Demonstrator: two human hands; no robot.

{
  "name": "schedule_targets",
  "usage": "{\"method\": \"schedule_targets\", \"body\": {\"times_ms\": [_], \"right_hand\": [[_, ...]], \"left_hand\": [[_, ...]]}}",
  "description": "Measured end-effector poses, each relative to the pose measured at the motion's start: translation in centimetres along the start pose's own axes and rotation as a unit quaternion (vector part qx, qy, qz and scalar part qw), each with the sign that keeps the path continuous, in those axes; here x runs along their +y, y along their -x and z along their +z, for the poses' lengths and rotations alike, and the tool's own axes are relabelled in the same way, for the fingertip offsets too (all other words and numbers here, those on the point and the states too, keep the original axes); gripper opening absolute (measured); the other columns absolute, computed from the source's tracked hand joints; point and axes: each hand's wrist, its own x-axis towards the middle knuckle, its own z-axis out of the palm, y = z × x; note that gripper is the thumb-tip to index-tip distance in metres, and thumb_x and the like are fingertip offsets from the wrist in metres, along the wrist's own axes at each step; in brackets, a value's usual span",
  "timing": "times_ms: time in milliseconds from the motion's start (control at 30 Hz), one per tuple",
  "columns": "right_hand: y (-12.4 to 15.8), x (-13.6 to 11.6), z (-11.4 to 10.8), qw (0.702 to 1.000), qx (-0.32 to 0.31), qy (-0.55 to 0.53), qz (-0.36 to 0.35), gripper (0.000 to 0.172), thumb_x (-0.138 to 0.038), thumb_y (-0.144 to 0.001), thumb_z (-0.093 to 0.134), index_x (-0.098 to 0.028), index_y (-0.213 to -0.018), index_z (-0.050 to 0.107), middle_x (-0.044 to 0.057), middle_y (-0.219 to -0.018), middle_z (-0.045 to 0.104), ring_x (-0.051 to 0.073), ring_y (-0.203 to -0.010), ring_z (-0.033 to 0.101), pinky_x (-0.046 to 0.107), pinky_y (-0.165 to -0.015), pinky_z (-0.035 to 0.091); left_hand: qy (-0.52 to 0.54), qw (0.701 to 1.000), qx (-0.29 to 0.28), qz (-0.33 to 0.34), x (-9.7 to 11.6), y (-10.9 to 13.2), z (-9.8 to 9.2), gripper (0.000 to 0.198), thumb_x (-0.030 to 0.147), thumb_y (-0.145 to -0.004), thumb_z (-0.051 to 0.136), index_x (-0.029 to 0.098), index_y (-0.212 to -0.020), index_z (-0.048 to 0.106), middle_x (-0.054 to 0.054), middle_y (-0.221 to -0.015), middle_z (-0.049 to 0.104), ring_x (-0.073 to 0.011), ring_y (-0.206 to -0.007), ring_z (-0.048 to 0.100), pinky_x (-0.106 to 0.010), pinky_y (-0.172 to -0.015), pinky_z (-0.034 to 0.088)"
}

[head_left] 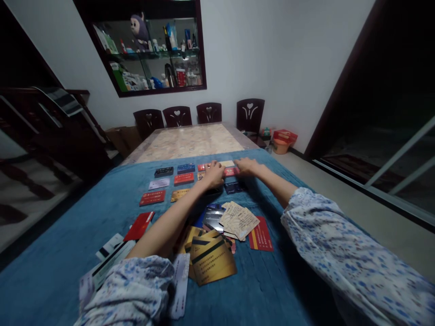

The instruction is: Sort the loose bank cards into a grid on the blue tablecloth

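"Where's the red card?"

"On the blue cloth over the surface, between the two hands."

"How are they posed?"

"Both arms stretch forward, palms down. The left hand is at the red card's left edge, fingers bent; the right hand is at its right edge. I can't tell whether either one grips it."

"And around it?"

"A pale card just beyond, a dark card just nearer, a blue stack and a black stack to its left. Beige cards and gold cards lie fanned on its near side, where the left forearm hides part of the spread."

"Any containers?"

"Well beyond it, a wall cabinet holding a plush toy and a red tin. Far to its right, an orange bucket topped by a red bag."
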Motion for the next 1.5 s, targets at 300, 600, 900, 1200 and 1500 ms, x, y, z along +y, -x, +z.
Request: {"method": "schedule_targets", "body": {"times_ms": [300,600,900,1200,1500], "right_hand": [[6.3,-0.6,0.3,0.994,0.084,0.011,-0.070,0.024,-0.017,-0.085,0.053,-0.020,-0.103,0.069,0.012,-0.114,0.066,0.029,-0.110,0.054,0.037,-0.084,0.040],[11.4,-1.2,3.2,0.979,0.144,-0.038,-0.136,0.018,-0.016,-0.088,0.051,-0.020,-0.094,0.068,0.009,-0.101,0.067,0.023,-0.096,0.052,0.031,-0.072,0.031],[14.1,-0.7,5.6,0.941,0.189,-0.138,-0.243,0.016,-0.020,-0.087,0.057,-0.022,-0.096,0.070,0.008,-0.098,0.066,0.023,-0.092,0.050,0.035,-0.077,0.038],[16.2,-0.5,6.6,0.915,0.173,-0.195,-0.307,0.040,-0.016,-0.075,0.059,-0.022,-0.114,0.069,0.010,-0.116,0.064,0.026,-0.104,0.049,0.045,-0.091,0.043],[16.9,-0.2,6.4,0.921,0.149,-0.184,-0.308,0.045,-0.018,-0.074,0.057,-0.019,-0.118,0.067,0.011,-0.115,0.065,0.027,-0.104,0.049,0.046,-0.092,0.043]], "left_hand": [[0.027,1.000,0.010,0.010,2.3,4.8,-1.9,0.046,0.015,-0.080,0.054,0.022,-0.125,0.058,-0.013,-0.138,0.048,-0.0333,-0.134,0.030,-0.057,-0.105,0.029],[0.043,0.998,0.032,0.028,4.6,9.8,-2.8,0.029,0.019,-0.083,0.055,0.020,-0.109,0.068,-0.013,-0.128,0.056,-0.0335,-0.130,0.035,-0.058,-0.102,0.029],[0.060,0.997,0.037,0.044,7.4,14.1,-3.1,0.017,0.020,-0.085,0.056,0.017,-0.096,0.068,-0.014,-0.118,0.059,-0.0334,-0.127,0.037,-0.058,-0.101,0.028],[0.078,0.996,0.032,0.036,9.7,16.7,-3.4,0.024,0.035,-0.087,0.058,0.015,-0.096,0.068,-0.015,-0.116,0.061,-0.0356,-0.128,0.038,-0.060,-0.103,0.029],[0.055,0.996,0.002,0.075,10.1,16.9,-3.8,0.034,0.037,-0.081,0.059,0.012,-0.102,0.069,-0.017,-0.113,0.060,-0.0359,-0.125,0.039,-0.058,-0.102,0.031]]}}
